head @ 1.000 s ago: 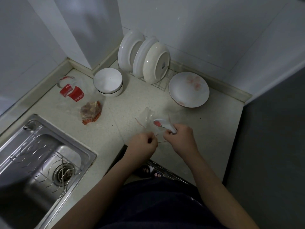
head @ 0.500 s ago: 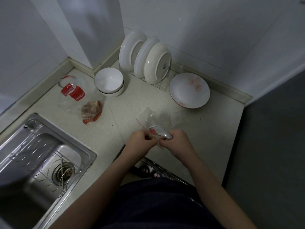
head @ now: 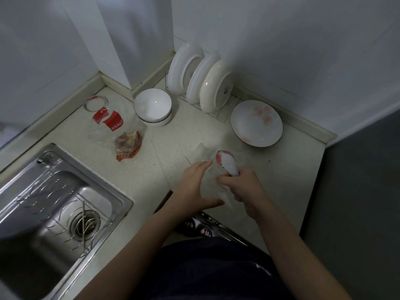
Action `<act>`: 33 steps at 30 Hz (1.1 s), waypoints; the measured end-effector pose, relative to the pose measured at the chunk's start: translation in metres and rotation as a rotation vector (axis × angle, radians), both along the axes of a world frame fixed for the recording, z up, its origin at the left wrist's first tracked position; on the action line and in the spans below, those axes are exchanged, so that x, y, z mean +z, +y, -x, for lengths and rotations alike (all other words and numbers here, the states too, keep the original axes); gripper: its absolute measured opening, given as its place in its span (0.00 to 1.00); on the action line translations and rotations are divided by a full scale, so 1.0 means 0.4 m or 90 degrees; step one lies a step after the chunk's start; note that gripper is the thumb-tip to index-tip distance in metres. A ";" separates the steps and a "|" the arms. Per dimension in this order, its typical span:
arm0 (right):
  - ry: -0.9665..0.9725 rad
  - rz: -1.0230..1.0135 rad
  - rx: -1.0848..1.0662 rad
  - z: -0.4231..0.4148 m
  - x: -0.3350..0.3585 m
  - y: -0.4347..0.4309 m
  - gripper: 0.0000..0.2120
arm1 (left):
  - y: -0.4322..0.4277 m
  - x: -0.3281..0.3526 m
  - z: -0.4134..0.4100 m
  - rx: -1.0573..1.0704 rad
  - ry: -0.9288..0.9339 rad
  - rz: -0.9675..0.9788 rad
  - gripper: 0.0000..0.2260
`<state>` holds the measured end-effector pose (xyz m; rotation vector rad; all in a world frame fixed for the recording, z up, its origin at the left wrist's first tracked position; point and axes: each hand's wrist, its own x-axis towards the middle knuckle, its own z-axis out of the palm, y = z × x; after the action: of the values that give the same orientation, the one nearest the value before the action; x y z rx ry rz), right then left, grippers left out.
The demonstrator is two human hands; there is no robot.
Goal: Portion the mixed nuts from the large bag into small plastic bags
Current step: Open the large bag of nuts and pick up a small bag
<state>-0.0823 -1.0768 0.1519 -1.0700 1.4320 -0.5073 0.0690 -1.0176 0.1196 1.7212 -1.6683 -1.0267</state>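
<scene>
The large nut bag (head: 127, 146) lies on the counter (head: 173, 135), up and left of the left hand (head: 194, 189), which is the nearer one. That hand's fingers are straight, spread against the small clear bag (head: 205, 156) (barely visible). The right hand (head: 242, 189) grips a spoon (head: 226, 162).

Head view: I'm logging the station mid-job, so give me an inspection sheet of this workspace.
Surface: pale counter, a few dark specks.
Job's things: nut bag lies near the sink; clear small bag between the hands; spoon over it.
Clutter: red wrapper, stacked bowls, plates upright in a rack, one plate flat.
Hands: left hand fingers straight, at the small bag; right hand grips the spoon.
Cables: nothing seen.
Surroundings: white walls, dark panel at right.
</scene>
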 end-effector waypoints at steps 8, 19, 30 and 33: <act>-0.017 -0.050 0.072 -0.108 0.032 -0.006 0.08 | 0.023 0.006 -0.059 0.141 0.063 0.124 0.26; 0.019 0.251 0.273 -0.331 0.087 -0.095 0.05 | 0.108 -0.001 -0.235 0.467 0.171 0.138 0.19; 0.292 0.455 0.615 -0.675 0.070 -0.217 0.21 | 0.157 -0.002 -0.327 0.592 0.155 0.119 0.19; 0.417 0.489 0.625 -0.680 0.054 -0.212 0.08 | 0.161 0.004 -0.329 0.603 0.154 0.112 0.21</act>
<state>0.1896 -1.1615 0.1733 -2.5281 1.0188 0.0675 0.2004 -0.9533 0.1210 1.8475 -0.6085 -0.5621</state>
